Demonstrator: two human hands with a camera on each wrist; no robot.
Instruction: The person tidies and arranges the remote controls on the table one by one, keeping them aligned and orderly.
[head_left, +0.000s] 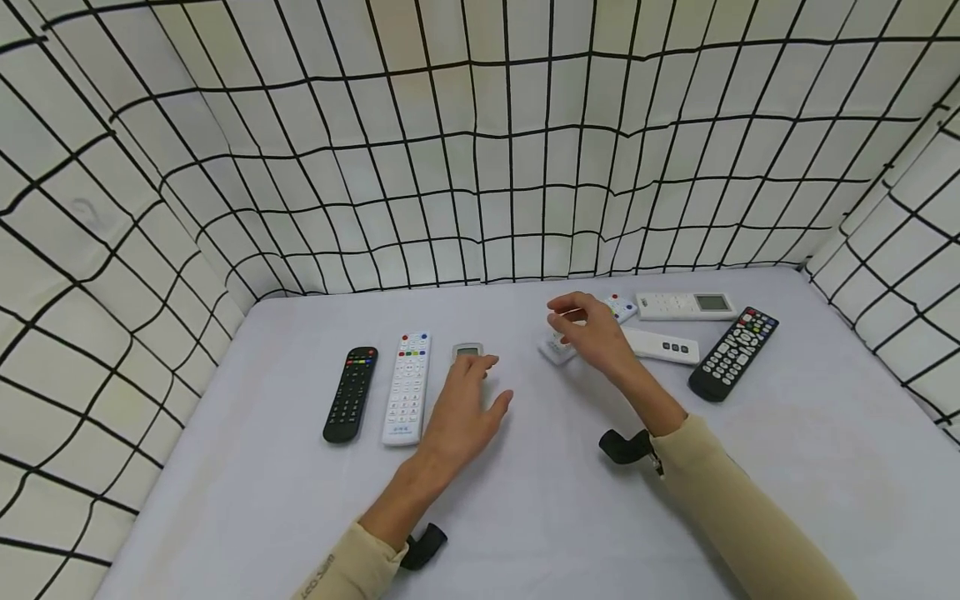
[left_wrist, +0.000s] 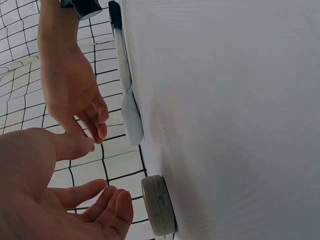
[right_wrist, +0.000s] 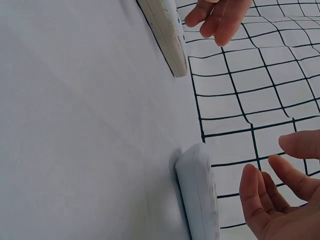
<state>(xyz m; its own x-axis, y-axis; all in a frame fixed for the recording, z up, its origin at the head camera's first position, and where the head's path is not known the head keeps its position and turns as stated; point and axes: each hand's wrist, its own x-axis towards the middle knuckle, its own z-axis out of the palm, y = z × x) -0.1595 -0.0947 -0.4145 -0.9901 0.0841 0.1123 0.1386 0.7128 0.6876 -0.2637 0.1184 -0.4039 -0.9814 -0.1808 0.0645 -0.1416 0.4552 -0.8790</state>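
Head: left hand (head_left: 459, 412), relaxed, empty, over small grey remote (head_left: 468, 348), centre; right hand (head_left: 592, 333), fingers loosely bent, empty, over slanted white remote (head_left: 557, 350), right of centre. Careless sweep could knock adjacent pale remote (head_left: 662, 347) askew.
Left wrist: thumb, fingers apart, lower left.
Right wrist: fingers gripping nothing, lower right.

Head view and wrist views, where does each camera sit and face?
Head: on the head, facing forward and down at the table and remotes; left hand, right hand, sleeves show.
Left wrist: on that wrist, looking along the table at a pale remote; both hands show.
Right wrist: on that wrist, looking along the table at a white remote; both hands show.
Wrist views share the black grid.
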